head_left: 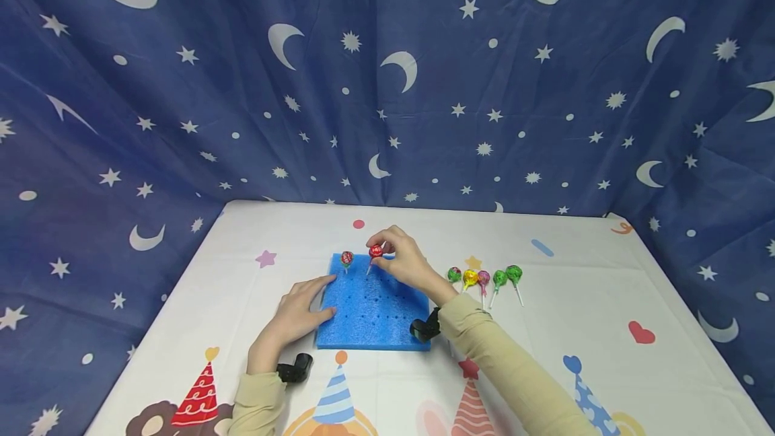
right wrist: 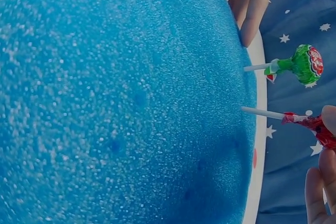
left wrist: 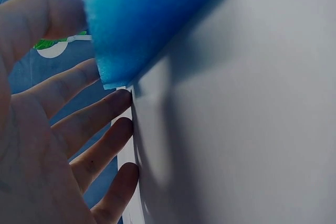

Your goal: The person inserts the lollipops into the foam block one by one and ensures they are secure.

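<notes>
A blue foam block [head_left: 372, 332] with rows of small holes lies flat on the table. My right hand [head_left: 408, 262] pinches a red-wrapped lollipop [head_left: 375, 251] by its head above the block's far part. In the right wrist view its white stick [right wrist: 262, 113] points at the foam; whether the tip has entered a hole I cannot tell. To its left, a green-and-red lollipop [head_left: 347, 259] stands upright in the block near the far left corner. My left hand [head_left: 301, 311], fingers spread and fairly straight, rests against the block's left edge.
Right of the block, several lollipops lie in a row on the table: a green-and-pink one [head_left: 454, 274], a yellow one [head_left: 469, 278], a pink one [head_left: 484, 278] and green ones [head_left: 514, 273]. A blue star-patterned curtain [head_left: 424, 140] hangs behind the printed white tablecloth [head_left: 581, 274].
</notes>
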`<state>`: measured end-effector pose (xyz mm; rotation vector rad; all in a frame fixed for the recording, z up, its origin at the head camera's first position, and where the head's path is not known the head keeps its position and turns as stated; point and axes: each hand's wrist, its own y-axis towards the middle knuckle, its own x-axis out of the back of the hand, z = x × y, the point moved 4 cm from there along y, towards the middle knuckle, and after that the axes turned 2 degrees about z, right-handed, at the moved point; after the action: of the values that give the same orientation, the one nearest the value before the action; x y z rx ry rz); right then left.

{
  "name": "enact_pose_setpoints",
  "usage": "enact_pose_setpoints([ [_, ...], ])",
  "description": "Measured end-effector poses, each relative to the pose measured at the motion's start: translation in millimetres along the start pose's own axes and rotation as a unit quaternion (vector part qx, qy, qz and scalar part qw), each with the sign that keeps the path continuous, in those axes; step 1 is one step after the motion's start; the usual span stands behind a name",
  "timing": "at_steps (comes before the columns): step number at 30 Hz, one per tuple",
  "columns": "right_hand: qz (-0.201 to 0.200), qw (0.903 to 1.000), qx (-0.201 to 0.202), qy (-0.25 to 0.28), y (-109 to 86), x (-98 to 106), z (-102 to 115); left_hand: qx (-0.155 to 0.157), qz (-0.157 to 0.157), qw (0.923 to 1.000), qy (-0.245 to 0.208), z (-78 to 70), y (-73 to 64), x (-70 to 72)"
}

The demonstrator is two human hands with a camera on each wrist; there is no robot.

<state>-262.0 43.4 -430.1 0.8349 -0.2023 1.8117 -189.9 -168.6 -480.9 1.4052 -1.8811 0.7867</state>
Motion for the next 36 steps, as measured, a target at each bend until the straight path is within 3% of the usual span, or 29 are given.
enact_pose_setpoints([
  [8, 0.004, 0.9999, 0.003, -0.014, 1.3, -2, 1, -0.003, -0.005, 1.0000, -0.002, 1.0, -0.3, -0.2],
  [15, 0.011, 0.9998, 0.000, -0.018, 0.4, -5, 1, -0.025, -0.032, 0.9991, -0.009, -4.0, -4.1, 3.1],
  [25, 0.006, 0.9999, -0.004, 0.013, -0.9, -9, 2, 0.004, 0.003, 1.0000, -0.003, 1.0, -0.7, -0.6],
  [36, 0.008, 0.9997, -0.012, 0.022, -0.8, -17, 3, 0.000, 0.001, 1.0000, -0.004, 0.5, 0.2, -0.2],
])
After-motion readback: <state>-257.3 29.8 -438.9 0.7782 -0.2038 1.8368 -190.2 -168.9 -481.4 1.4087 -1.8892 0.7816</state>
